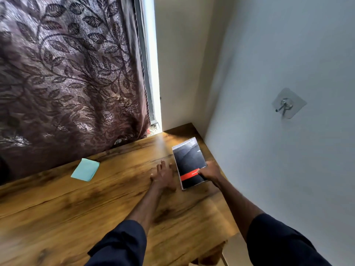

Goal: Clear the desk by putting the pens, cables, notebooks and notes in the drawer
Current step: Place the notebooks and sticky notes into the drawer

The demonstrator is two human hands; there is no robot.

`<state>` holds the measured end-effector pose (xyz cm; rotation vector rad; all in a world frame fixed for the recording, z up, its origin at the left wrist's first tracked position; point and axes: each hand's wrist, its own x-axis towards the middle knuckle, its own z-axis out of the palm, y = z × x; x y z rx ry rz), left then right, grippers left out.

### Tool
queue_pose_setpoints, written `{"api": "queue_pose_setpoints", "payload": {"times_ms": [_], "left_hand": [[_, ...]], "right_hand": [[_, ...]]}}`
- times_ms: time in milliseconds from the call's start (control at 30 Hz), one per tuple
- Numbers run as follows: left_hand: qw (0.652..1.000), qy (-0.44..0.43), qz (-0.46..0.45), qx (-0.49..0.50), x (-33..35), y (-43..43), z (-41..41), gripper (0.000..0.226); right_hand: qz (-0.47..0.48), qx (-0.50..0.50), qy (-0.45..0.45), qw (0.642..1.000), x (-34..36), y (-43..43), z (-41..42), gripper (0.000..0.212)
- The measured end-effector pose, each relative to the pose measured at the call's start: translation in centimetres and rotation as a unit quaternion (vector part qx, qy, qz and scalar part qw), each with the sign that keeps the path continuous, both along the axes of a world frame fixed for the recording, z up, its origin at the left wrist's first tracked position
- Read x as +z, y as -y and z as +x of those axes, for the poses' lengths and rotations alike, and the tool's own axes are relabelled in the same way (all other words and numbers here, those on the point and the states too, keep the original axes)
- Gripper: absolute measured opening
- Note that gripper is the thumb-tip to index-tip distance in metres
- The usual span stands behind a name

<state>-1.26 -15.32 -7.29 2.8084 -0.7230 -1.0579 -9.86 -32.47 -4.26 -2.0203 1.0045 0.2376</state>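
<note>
notebook step: right hand (210, 172) pinches the black spiral-bound notebook (189, 162) at its right edge, left hand (164, 176) spread flat on the wooden desk (92, 208) beside it; next, lift it for the drawer.

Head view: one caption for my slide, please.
Right hand grips the black notebook on the desk; left hand rests flat beside it.

A heavy brown curtain (67, 73) with a leaf pattern fills the upper left of the frame, hanging to the far edge of a wooden desk (86, 208) across the bottom. Right of it, a narrow window strip (151, 64) glows bright and casts pale light onto the desk's far corner. Plain white walls (288, 45) meet at centre; a metal adhesive hook (286, 105) sits at right
</note>
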Motion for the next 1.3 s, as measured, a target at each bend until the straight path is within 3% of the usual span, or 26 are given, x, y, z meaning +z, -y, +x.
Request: {"api": "queue_pose_setpoints", "payload": {"times_ms": [100, 167, 267, 367, 433, 533, 667, 767, 933, 1067, 1300], "left_hand": [[0.998, -0.007, -0.053, 0.019, 0.7, -0.8, -0.2, 0.06], [0.984, 0.019, -0.145, 0.105, 0.9, -1.1, -1.0, 0.033], [0.921, -0.043, -0.254, 0.292, 1.6, -1.5, -2.4, 0.043], [0.816, -0.19, -0.35, 0.42, 2.0, -2.0, -4.1, 0.052], [0.763, -0.238, -0.398, 0.451, 2.5, -2.6, -5.4, 0.047], [0.728, -0.254, -0.445, 0.456, 3.3, -3.6, -7.7, 0.033], [0.745, -0.19, -0.469, 0.436, 4.2, -4.7, -11.7, 0.014], [0.76, -0.15, -0.467, 0.426, 4.5, -5.9, -15.5, 0.021], [0.791, -0.088, -0.433, 0.424, 4.4, -8.5, -23.3, 0.02], [0.811, -0.048, -0.406, 0.419, 4.1, -11.7, -30.1, 0.023], [0.821, -0.011, -0.365, 0.439, 5.5, -18.0, -39.9, 0.025]], "right_hand": [[0.042, -0.02, 0.05, 0.998, 1.1, -0.8, -0.6, 0.025], [0.079, -0.028, 0.066, 0.994, 1.7, -1.1, -0.9, 0.028], [0.106, -0.013, 0.084, 0.991, 2.6, -1.3, -1.8, 0.024], [0.146, -0.006, 0.106, 0.984, 3.5, -1.8, -3.5, 0.024], [0.169, -0.022, 0.119, 0.978, 3.7, -2.2, -5.1, 0.026], [0.191, -0.017, 0.132, 0.972, 3.9, -3.0, -8.1, 0.025], [0.216, -0.021, 0.146, 0.965, 3.7, -4.6, -12.4, 0.016], [0.262, -0.019, 0.152, 0.953, 3.6, -6.1, -16.2, 0.008], [0.353, -0.018, 0.133, 0.926, 3.0, -8.3, -24.4, 0.03], [0.406, -0.007, 0.129, 0.905, 2.4, -10.3, -31.3, 0.037], [0.416, 0.053, 0.092, 0.903, 2.2, -15.3, -38.1, 0.042]]}}
